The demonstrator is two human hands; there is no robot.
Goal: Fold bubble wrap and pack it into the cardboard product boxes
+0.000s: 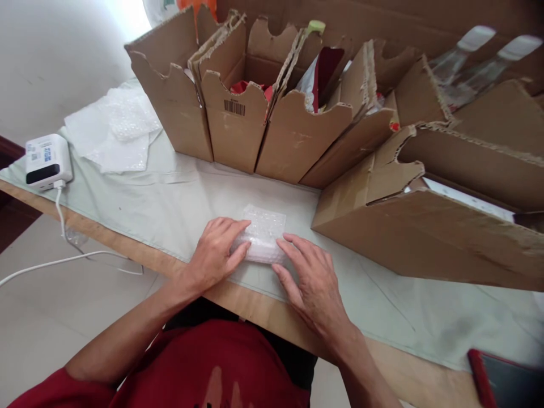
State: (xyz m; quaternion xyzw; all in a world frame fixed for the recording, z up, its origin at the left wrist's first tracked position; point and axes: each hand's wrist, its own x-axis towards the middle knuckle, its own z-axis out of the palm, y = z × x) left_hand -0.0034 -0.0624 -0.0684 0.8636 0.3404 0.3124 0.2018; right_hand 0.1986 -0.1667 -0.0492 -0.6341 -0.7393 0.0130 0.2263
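In front of me a sheet of bubble wrap [264, 226] lies on the cloth, its near edge folded into a thick roll. My left hand [219, 245] grips the left end of the roll, with its thumb on the near side and its fingers over the top. At the right end, my right hand [308, 272] has its fingertips on the roll and its thumb at the near edge. Whatever may lie inside the folded wrap is hidden.
Several cardboard bins [232, 122] stand in a row at the back, with a larger cardboard box [361, 235] to the right. More bubble wrap sheets [127, 122] lie at left beside a white device [47, 161] with a cable. A red-edged phone [510, 377] is at front right.
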